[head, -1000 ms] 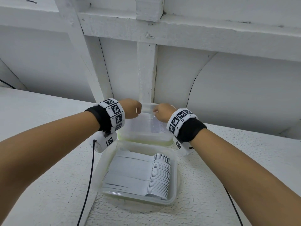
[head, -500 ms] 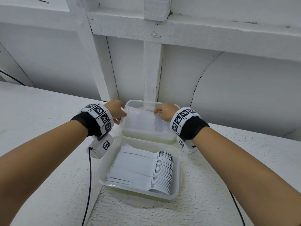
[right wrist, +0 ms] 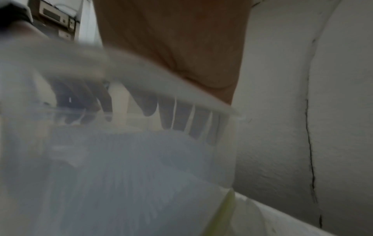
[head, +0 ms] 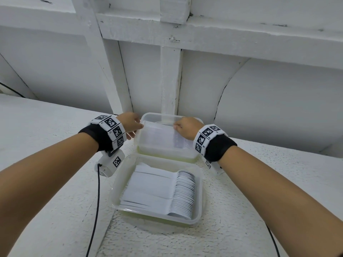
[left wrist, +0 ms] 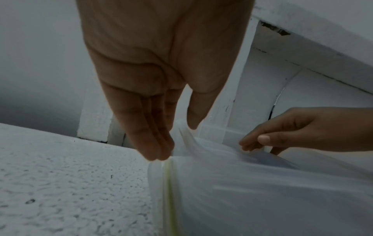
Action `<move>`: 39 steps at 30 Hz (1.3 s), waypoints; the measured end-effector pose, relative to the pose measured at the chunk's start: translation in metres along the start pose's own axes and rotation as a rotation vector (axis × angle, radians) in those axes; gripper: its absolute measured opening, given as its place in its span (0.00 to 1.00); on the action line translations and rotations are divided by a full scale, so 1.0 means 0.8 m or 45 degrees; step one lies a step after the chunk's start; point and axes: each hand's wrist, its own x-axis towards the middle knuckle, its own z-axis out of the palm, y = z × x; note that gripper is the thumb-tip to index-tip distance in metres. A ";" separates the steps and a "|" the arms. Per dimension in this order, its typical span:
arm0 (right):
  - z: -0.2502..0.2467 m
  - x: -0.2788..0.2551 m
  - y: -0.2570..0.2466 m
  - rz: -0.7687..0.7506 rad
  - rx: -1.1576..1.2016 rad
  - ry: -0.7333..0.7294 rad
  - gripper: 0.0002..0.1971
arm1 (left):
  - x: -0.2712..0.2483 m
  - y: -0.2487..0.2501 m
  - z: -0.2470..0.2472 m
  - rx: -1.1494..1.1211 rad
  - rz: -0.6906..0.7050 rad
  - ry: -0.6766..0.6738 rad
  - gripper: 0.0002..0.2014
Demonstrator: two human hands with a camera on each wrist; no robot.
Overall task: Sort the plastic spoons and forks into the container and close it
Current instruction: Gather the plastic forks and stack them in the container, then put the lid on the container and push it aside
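Observation:
A clear hinged container (head: 199, 201) lies on the white surface, and its base holds a neat stack of white plastic spoons (head: 163, 191) with the bowls to the right. Its clear lid (head: 159, 141) stands raised at the back. My left hand (head: 136, 129) pinches the lid's left edge between thumb and straight fingers (left wrist: 159, 148). At the top right edge my right hand (head: 178, 127) pinches the lid; its curled fingers and thumb show in the left wrist view (left wrist: 254, 143). The right wrist view is blurred and shows fingers (right wrist: 167, 115) through the lid (right wrist: 141, 159).
The container sits on a rough white ledge (head: 55, 210). White wooden beams (head: 170, 76) and a wall rise close behind the lid. Black cables (head: 96, 210) hang from both wrist cameras, one down each side of the container.
My left hand has slid from the lid's top edge to its left corner. The lid now shows more of its face. My right hand has stayed on the top right edge.

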 end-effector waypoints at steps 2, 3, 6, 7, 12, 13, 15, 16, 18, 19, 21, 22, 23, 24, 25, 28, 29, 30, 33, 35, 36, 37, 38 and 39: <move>-0.009 -0.009 -0.003 -0.020 0.041 0.057 0.18 | -0.009 -0.002 -0.006 0.049 0.007 0.002 0.16; -0.016 -0.018 -0.004 -0.038 0.064 0.106 0.19 | -0.015 -0.004 -0.010 0.075 0.014 0.012 0.16; -0.037 -0.059 -0.005 -0.075 0.164 0.310 0.20 | -0.038 -0.017 -0.025 0.119 0.050 0.050 0.15; -0.043 -0.077 -0.005 -0.077 0.206 0.379 0.19 | -0.049 -0.022 -0.028 0.122 0.056 0.062 0.14; -0.018 -0.178 -0.005 0.096 0.510 0.498 0.14 | -0.107 -0.058 -0.016 0.060 0.005 0.067 0.13; -0.002 -0.196 -0.006 0.157 0.601 0.470 0.15 | -0.118 -0.065 -0.008 0.034 -0.014 0.052 0.13; 0.033 -0.223 -0.012 0.294 0.802 0.349 0.18 | -0.136 -0.074 0.011 -0.042 -0.032 0.035 0.12; 0.049 -0.233 -0.016 0.359 0.910 0.284 0.21 | -0.143 -0.077 0.021 -0.090 -0.032 0.032 0.12; 0.070 -0.245 -0.026 0.446 1.097 0.198 0.24 | -0.154 -0.081 0.041 -0.206 -0.022 0.048 0.13; 0.075 -0.249 -0.032 0.464 1.169 0.178 0.24 | -0.158 -0.082 0.050 -0.260 -0.015 0.076 0.13; 0.079 -0.252 -0.039 0.471 1.266 0.182 0.21 | -0.164 -0.082 0.061 -0.313 -0.007 0.160 0.12; 0.078 -0.253 -0.041 0.474 1.290 0.203 0.20 | -0.168 -0.080 0.064 -0.319 -0.004 0.198 0.12; 0.076 -0.255 -0.043 0.480 1.297 0.232 0.19 | -0.171 -0.078 0.065 -0.321 0.006 0.229 0.12; 0.073 -0.258 -0.043 0.485 1.286 0.265 0.18 | -0.176 -0.073 0.066 -0.331 0.029 0.259 0.12; 0.068 -0.262 -0.042 0.486 1.265 0.306 0.18 | -0.181 -0.068 0.066 -0.353 0.064 0.289 0.12; 0.054 -0.285 -0.023 0.500 1.214 0.433 0.20 | -0.201 -0.040 0.071 -0.422 0.182 0.352 0.10; 0.050 -0.296 -0.014 0.517 1.204 0.468 0.21 | -0.208 -0.027 0.077 -0.436 0.217 0.352 0.09; 0.047 -0.310 -0.002 0.538 1.190 0.499 0.22 | -0.214 -0.014 0.085 -0.449 0.251 0.337 0.08; 0.041 -0.361 0.037 0.610 1.130 0.582 0.22 | -0.228 0.026 0.123 -0.492 0.328 0.220 0.06; 0.045 -0.397 0.066 0.678 1.072 0.620 0.20 | -0.233 0.050 0.159 -0.499 0.377 0.134 0.06; 0.050 -0.414 0.081 0.725 1.034 0.628 0.20 | -0.235 0.061 0.178 -0.490 0.397 0.097 0.06; 0.056 -0.429 0.095 0.772 0.994 0.627 0.21 | -0.236 0.070 0.195 -0.472 0.414 0.063 0.06; 0.063 -0.442 0.108 0.820 0.965 0.622 0.22 | -0.237 0.079 0.211 -0.449 0.425 0.025 0.05; 0.070 -0.456 0.121 0.863 0.950 0.625 0.23 | -0.237 0.089 0.226 -0.424 0.434 -0.020 0.05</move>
